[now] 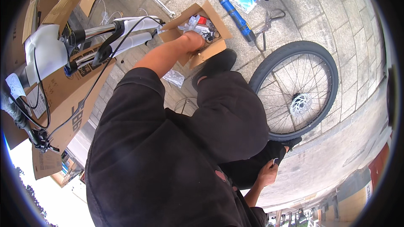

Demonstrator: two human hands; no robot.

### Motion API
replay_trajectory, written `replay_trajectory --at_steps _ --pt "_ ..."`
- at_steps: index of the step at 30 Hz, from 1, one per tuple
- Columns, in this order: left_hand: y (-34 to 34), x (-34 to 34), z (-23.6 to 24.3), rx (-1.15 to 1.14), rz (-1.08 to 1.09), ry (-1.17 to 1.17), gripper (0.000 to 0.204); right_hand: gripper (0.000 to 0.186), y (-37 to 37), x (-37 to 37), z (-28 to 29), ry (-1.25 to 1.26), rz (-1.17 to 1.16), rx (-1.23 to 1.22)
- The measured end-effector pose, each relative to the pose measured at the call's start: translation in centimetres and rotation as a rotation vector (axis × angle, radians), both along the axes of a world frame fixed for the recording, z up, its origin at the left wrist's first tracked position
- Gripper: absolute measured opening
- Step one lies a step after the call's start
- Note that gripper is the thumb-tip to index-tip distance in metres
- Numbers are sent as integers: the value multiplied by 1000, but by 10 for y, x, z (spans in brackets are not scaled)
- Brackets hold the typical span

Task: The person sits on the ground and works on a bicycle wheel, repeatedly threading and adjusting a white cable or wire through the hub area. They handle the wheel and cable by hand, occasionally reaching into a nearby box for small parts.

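Stone paving: open brown cardboard box of small parts, clear plastic packet sits beside black shoe. Left hand inside, cannot tell finger state; right hand clamps slim pale item. Box probably light, bendy, best gripped by walls; packet likely slippery.

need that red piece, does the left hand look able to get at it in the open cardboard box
Likely yes: the left hand is inside the open cardboard box, and the red piece shows uncovered just beyond it, though the clear plastic beside it might snag.
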State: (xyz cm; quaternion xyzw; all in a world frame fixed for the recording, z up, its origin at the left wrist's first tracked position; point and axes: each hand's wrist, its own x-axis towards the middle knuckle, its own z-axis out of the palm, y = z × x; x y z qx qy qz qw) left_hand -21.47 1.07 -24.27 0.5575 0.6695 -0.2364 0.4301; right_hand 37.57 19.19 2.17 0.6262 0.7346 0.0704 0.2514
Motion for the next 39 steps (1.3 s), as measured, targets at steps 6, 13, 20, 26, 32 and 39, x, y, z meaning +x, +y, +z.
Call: replay_trajectory --at_steps 6,13,20,26,32,39 --pt "-21 -5 -17 182 -88 75 15 40 1 5 -2 0 -14 -6" --pt "-15 -26 4 47 252 -105 24 40 1 9 -5 -24 -13 -4" --pt "-15 -2 -18 -91 98 -24 38 49 5 -2 -1 -21 -61 -47" --pt "2 7 6 -92 -72 -46 39 49 2 4 -2 -13 -86 -35" --pt "-16 7 -5 -50 36 -50 30 48 3 -2 0 -3 -100 -47" --pt "-27 13 -6 65 153 43 23 47 3 -2 -1 -1 -79 -34"
